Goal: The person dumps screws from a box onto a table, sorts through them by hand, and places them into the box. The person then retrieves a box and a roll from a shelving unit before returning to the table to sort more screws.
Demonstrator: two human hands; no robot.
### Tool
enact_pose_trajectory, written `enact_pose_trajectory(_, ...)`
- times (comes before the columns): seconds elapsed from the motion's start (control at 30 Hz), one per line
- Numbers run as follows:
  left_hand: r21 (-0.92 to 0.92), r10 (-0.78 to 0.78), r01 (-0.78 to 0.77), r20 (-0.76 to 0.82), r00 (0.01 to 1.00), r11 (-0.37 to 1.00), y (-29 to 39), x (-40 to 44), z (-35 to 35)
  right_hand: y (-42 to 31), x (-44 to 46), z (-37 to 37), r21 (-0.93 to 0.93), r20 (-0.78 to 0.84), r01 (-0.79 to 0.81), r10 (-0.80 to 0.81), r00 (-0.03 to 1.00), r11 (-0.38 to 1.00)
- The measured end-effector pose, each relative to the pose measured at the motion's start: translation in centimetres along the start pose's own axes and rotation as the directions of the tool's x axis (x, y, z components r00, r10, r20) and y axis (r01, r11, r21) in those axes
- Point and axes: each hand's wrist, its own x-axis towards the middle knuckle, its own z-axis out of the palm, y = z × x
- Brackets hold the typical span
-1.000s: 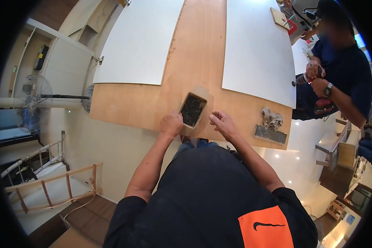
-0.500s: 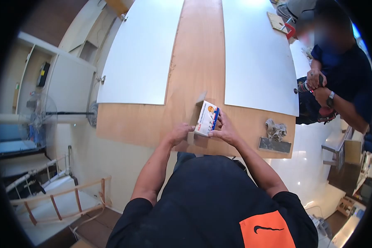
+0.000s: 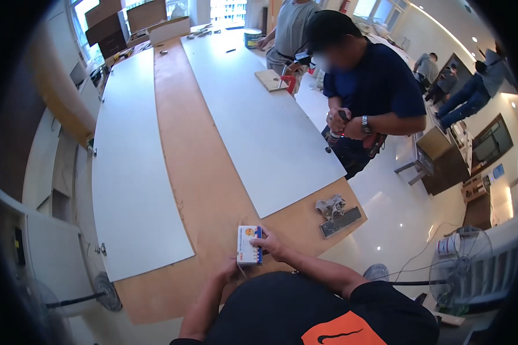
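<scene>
A small white cardboard box (image 3: 246,250) with blue edges and an orange picture is held over the near end of the wooden table board (image 3: 213,259). My right hand (image 3: 271,245) grips its right side, with the thumb lying across the printed face. At the lower left corner my left hand (image 3: 230,269) is closed on the box, its fingers partly hidden. What the box contains cannot be seen. To the right lie a crumpled grey cloth (image 3: 330,206) and a flat dark grey block (image 3: 340,222).
Two long white panels (image 3: 135,172) (image 3: 265,149) lie along the table. A co-worker (image 3: 374,86) at the right edge holds a power drill (image 3: 334,135). A red clamp (image 3: 288,80) grips a wood piece. Standing fans (image 3: 463,264) and a paint can (image 3: 251,39) are about.
My view has swung up and to the right, showing more of the room. The box's open flaps no longer show. My right thumb has shifted onto its printed face.
</scene>
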Motion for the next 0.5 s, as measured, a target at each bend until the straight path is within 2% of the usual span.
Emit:
enact_pose_trajectory(0.03, 0.193, 0.027, -0.012, -0.078, 0.997, 0.981, -0.3, 0.5, -0.7, -0.8, -0.2, 0.9, -0.104, -0.019, 0.067, -0.069, 0.997, 0.992)
enact_pose_trajectory(0.07, 0.374, 0.068, -0.005, -0.154, 0.986, 0.927, -0.7, 0.9, -1.4, 0.1, 0.9, 0.9, -0.342, -0.113, 0.130, -0.178, 0.978, 0.931)
enact_pose_trajectory(0.1, 0.509, 0.208, -0.084, -0.192, 0.959, 0.857, 1.2, -1.7, 0.7, 1.8, 2.4, 0.7, -0.566, -0.175, 0.152, -0.298, 0.938, 0.810)
enact_pose_trajectory(0.13, 0.595, 0.220, -0.037, -0.238, 0.946, 0.803, 0.7, -1.2, -0.2, 2.0, 2.8, 1.3, -0.755, -0.201, 0.135, -0.423, 0.884, 0.641)
enact_pose_trajectory(0.23, 0.726, 0.298, 0.051, -0.344, 0.891, 0.685, -0.1, 0.3, -3.2, -1.7, 1.6, 4.2, -0.850, -0.250, -0.050, -0.318, 0.914, 0.525)
enact_pose_trajectory(0.3, 0.686, 0.349, 0.026, -0.402, 0.846, 0.727, -0.1, -0.4, -3.9, -3.8, 1.2, 6.2, -0.905, -0.239, -0.098, -0.302, 0.923, 0.415)
enact_pose_trajectory(0.33, 0.731, 0.394, 0.017, -0.387, 0.834, 0.682, -0.1, -0.7, -4.2, -4.2, 1.1, 7.2, -0.927, -0.227, -0.119, -0.280, 0.933, 0.355)
enact_pose_trajectory(0.37, 0.857, 0.433, 0.038, -0.297, 0.851, 0.515, -0.8, 0.4, -5.6, -4.3, 1.1, 7.8, -0.949, -0.200, -0.104, -0.314, 0.928, 0.296)
enact_pose_trajectory(0.43, 0.876, 0.429, 0.081, -0.311, 0.848, 0.475, 0.2, -1.1, -4.9, -4.4, 1.0, 8.4, -0.971, -0.159, -0.087, -0.325, 0.932, 0.224)
enact_pose_trajectory(0.5, 0.669, 0.419, -0.008, -0.456, 0.785, 0.743, 0.0, -1.6, -4.5, -5.6, 0.4, 8.8, -0.973, -0.140, -0.069, -0.324, 0.935, 0.221)
